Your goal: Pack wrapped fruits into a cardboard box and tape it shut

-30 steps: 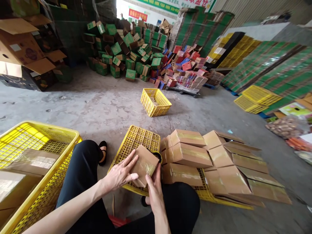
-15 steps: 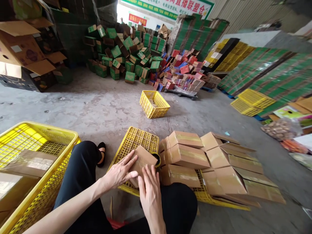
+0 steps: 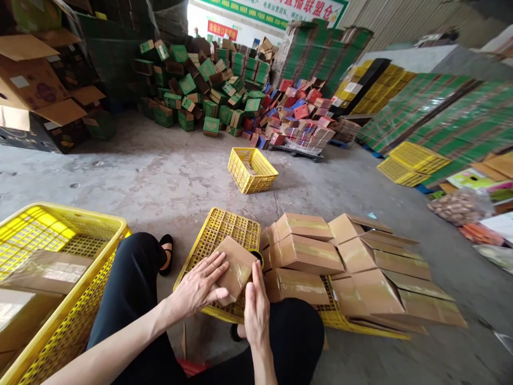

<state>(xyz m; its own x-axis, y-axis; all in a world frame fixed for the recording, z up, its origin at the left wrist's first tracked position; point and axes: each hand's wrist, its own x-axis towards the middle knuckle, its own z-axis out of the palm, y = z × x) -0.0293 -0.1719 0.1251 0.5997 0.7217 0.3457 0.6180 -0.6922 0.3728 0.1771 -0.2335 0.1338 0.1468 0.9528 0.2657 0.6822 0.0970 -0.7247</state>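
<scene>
A small brown cardboard box [image 3: 237,263] with shiny tape across it rests tilted on an upturned yellow plastic crate [image 3: 233,222] between my knees. My left hand [image 3: 202,283] lies on the box's left side with its fingers stretched out. My right hand [image 3: 256,302] is upright along the box's right side, fingers straight, thumb raised near the edge. Partly hidden behind the box's right corner is a round black and yellow thing [image 3: 258,258], like a tape roll. Several cardboard boxes [image 3: 310,254] stand close on the right, some with open flaps [image 3: 401,264].
A large yellow crate [image 3: 124,227] holding taped boxes [image 3: 44,272] stands by my left leg. Another yellow crate [image 3: 252,171] is on the concrete floor ahead. Farther back are heaps of green boxes [image 3: 210,125] and red boxes [image 3: 300,110], with wrapped stacks at right.
My right hand has moved from the top of the box to its right side and turned on edge. The taped top now shows more. My left hand stays on the box.
</scene>
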